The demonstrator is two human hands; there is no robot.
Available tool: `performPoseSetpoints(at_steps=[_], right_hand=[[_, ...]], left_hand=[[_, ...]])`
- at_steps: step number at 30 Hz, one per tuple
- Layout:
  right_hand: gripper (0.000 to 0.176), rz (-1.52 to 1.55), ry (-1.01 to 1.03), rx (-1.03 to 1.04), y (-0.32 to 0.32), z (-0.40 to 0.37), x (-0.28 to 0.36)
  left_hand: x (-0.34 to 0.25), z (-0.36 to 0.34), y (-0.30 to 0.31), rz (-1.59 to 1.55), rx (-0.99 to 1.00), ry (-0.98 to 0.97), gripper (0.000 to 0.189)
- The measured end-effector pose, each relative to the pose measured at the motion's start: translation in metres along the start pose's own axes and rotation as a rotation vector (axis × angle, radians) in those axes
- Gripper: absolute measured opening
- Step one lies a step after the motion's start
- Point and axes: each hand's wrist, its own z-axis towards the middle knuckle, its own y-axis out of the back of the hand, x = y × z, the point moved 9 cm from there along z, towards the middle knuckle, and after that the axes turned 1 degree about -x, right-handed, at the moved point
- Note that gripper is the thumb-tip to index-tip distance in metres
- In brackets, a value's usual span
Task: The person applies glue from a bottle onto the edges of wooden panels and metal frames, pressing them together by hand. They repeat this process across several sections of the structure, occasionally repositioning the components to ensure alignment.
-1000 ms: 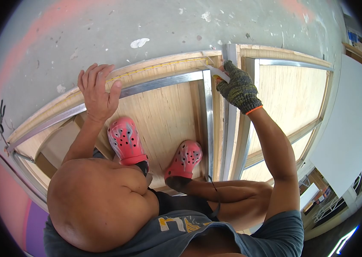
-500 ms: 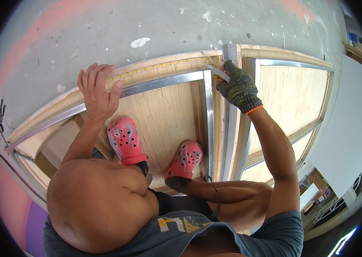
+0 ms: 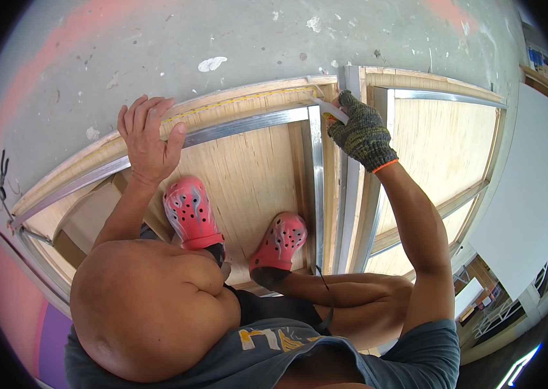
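My bare left hand (image 3: pixel 147 144) lies over the left part of a pale wooden edge board (image 3: pixel 248 97), fingers stretched and thumb apart. It rests on the board beside the yellow LED strip (image 3: pixel 235 101) that runs along the board's inner face. My right hand (image 3: pixel 364 129), in a dark knitted glove with an orange cuff, is closed around a white LED strip roll (image 3: pixel 337 111) showing orange-yellow inside, near the frame's corner. A thin pale end lies between that roll and the board. The gloved fingers partly hide the roll. A shiny metal bar (image 3: pixel 248 126) runs parallel to the board.
My pink clogs (image 3: pixel 191 211) stand on the plywood panel (image 3: pixel 248 175) inside the frame. A second wood-and-metal frame (image 3: pixel 439 139) adjoins on the right. Grey paint-marked floor (image 3: pixel 248 39) lies beyond. Pliers (image 3: pixel 3 175) and a dark cord are at far left.
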Motion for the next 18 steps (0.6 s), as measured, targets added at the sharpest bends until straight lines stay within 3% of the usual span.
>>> performPoseSetpoints(at_steps=[11,16,18], right_hand=[[0.032,0.181,-0.015,-0.059,0.006,-0.004,-0.009],[0.031,0.209,0.070,-0.092,0.024,-0.011,0.003],[0.030,0.164,0.159,-0.106,0.035,-0.018,0.029]], left_hand=[[0.003,-0.001,0.004,-0.043,-0.028,0.002,0.043],[0.029,0.000,0.032,-0.242,-0.175,0.111,0.035],[0.047,-0.003,0.050,-0.150,-0.230,0.143,0.033]])
